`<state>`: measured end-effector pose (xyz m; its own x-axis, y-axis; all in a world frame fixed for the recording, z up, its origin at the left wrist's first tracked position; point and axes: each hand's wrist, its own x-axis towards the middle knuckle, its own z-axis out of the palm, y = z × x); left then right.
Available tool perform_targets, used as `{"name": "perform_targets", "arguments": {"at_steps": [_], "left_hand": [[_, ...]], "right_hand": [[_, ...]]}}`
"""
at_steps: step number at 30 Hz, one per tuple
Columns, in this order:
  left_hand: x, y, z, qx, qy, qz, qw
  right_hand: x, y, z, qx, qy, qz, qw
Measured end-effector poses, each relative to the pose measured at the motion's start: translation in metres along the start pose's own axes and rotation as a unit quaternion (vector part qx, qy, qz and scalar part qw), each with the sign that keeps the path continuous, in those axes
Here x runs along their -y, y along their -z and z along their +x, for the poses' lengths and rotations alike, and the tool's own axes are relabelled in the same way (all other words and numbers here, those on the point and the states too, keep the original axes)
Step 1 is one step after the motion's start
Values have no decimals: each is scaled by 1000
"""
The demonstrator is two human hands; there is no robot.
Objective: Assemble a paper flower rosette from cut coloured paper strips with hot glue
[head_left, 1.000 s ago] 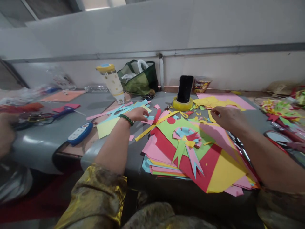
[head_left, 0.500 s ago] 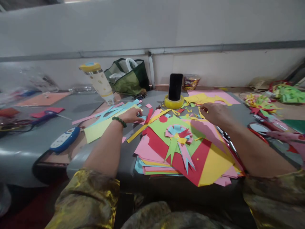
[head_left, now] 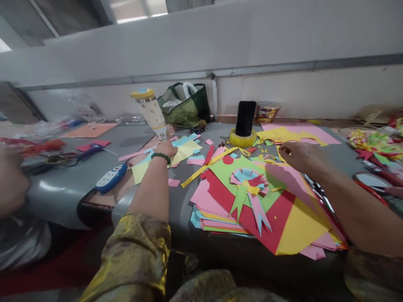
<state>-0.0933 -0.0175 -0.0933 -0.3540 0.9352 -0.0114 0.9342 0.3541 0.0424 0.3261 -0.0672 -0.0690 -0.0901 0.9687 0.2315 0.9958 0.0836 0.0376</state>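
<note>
My left hand [head_left: 166, 149], with a green bead bracelet [head_left: 160, 157] at the wrist, rests on loose paper strips and a pale yellow sheet [head_left: 186, 152]. Its fingers are blurred and mostly turned away. My right hand [head_left: 294, 154] is curled beside small yellow scraps [head_left: 270, 158]; whatever its fingertips hold, if anything, I cannot make out. Between my hands lies a paper rosette [head_left: 249, 183] in blue, pink and red with a yellow centre and green and pink tails. Under it is a stack of coloured paper [head_left: 278, 222]. A yellow strip [head_left: 206, 167] lies left of the stack.
A phone [head_left: 245, 118] leans upright on a yellow tape roll [head_left: 242, 137]. Behind stand a bottle [head_left: 151, 114], a green bag [head_left: 189, 110] and a snack cup [head_left: 267, 112]. A blue-white power strip [head_left: 111, 178] lies left. Another person's hand [head_left: 11, 182] is at the far left.
My left hand has moved left and back across the strips, exposing blue and pink scraps. My right hand stays by the yellow scraps. The view has turned left, and another person's hand has appeared.
</note>
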Motion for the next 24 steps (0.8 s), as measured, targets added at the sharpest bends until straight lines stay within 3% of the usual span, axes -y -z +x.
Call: {"name": "perform_targets", "arguments": {"at_steps": [8, 12, 19, 24], "left_hand": [[6, -14, 10, 67, -11, 2, 998], [9, -14, 11, 59, -2, 12, 998], [15, -15, 8, 41, 20, 5, 999], [26, -5, 13, 23, 32, 4, 999]], "right_hand": [[-2, -1, 0, 5, -3, 0, 1000], [0, 1, -1, -2, 4, -1, 1000], [9, 17, -3, 68, -30, 9, 997], [9, 18, -3, 59, -26, 14, 998]]}}
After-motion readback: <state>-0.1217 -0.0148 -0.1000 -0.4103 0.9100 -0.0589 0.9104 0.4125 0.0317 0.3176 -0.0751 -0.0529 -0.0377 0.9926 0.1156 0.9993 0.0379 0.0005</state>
